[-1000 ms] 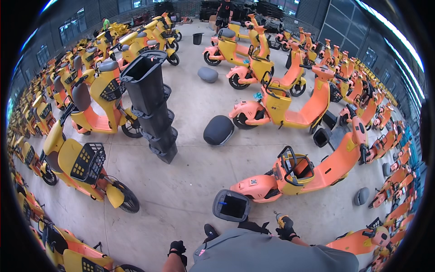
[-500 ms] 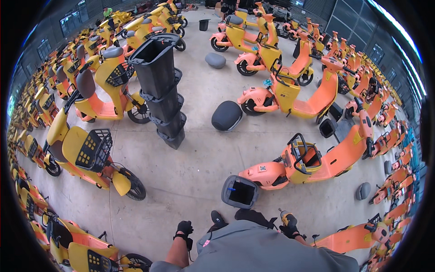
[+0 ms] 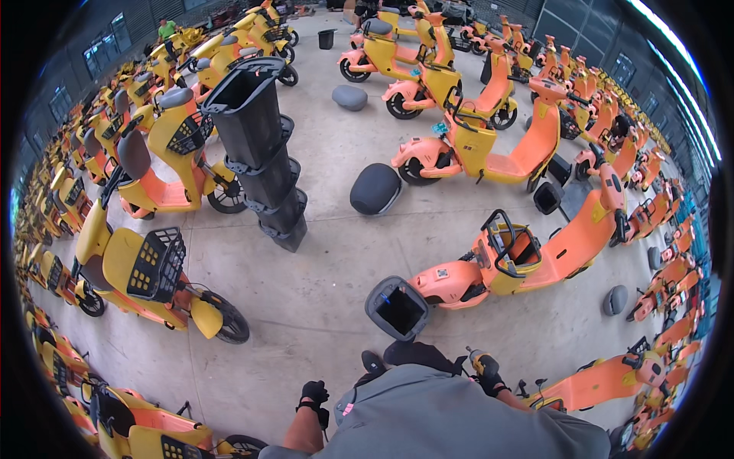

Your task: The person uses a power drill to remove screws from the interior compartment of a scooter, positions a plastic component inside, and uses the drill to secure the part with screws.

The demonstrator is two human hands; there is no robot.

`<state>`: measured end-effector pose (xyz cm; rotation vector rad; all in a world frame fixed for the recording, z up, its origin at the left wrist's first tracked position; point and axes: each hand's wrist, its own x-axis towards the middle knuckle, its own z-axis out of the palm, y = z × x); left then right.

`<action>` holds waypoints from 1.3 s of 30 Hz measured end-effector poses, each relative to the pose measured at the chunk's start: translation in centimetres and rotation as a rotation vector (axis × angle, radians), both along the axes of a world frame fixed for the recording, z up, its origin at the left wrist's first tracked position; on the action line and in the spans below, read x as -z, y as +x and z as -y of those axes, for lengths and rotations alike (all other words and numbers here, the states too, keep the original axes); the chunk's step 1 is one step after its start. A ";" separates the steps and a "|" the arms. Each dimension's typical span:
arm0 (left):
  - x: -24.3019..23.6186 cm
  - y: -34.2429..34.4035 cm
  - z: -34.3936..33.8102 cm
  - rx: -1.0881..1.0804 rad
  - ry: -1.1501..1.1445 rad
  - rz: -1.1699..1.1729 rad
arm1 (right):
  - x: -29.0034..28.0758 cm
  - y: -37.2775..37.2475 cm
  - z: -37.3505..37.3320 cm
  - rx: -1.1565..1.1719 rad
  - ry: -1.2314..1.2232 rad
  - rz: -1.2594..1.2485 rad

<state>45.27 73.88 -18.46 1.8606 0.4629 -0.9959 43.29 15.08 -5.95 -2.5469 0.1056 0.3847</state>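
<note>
My right hand (image 3: 490, 379), in a black glove, is closed around the grip of a yellow-and-black cordless drill (image 3: 481, 361) beside my right hip. At my left side, my left hand (image 3: 314, 392), also in a black glove, is curled into a loose fist; nothing shows in it. Just ahead of my feet lies a grey-rimmed, black hollow piece (image 3: 397, 309), like an upturned scooter seat, by the rear fender of an orange-and-yellow scooter (image 3: 562, 264). That scooter's seat is off, and its frame opening (image 3: 522, 249) shows under a black rack.
A tall stack of black bins (image 3: 264, 153) stands ahead on the left. Loose seats (image 3: 375, 189) lie on the concrete floor (image 3: 321, 264). A yellow scooter with a basket (image 3: 157, 268) is at left; rows of scooters line both sides. Another person (image 3: 167, 30) is far back left.
The view has shifted, so the scooters and bins sit a little further left in the picture. My left hand is slightly lower in view. The drill stays in my right hand.
</note>
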 end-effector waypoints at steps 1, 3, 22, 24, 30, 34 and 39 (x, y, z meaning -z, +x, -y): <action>0.7 0.0 -0.1 -0.715 -0.363 -0.369 | 0.1 0.1 -0.2 0.006 0.004 -0.004; 0.8 -0.7 -0.2 -0.627 -0.283 -0.318 | 0.3 0.7 -0.6 -0.008 0.001 -0.009; -5.7 -0.8 0.8 0.546 0.561 0.374 | 1.9 5.2 -2.2 0.054 -0.099 -0.211; -5.6 -0.5 1.0 0.526 0.544 0.345 | 0.7 6.1 -2.6 0.073 -0.041 -0.257; -6.9 1.3 1.8 0.459 0.495 0.315 | 1.7 10.4 -2.4 0.041 0.026 -0.333; -6.0 3.8 1.3 0.433 0.530 0.375 | 2.5 13.5 -2.2 0.040 0.050 -0.308; -6.7 9.1 -0.3 0.526 0.535 0.335 | 1.7 18.0 -2.8 0.051 0.075 -0.374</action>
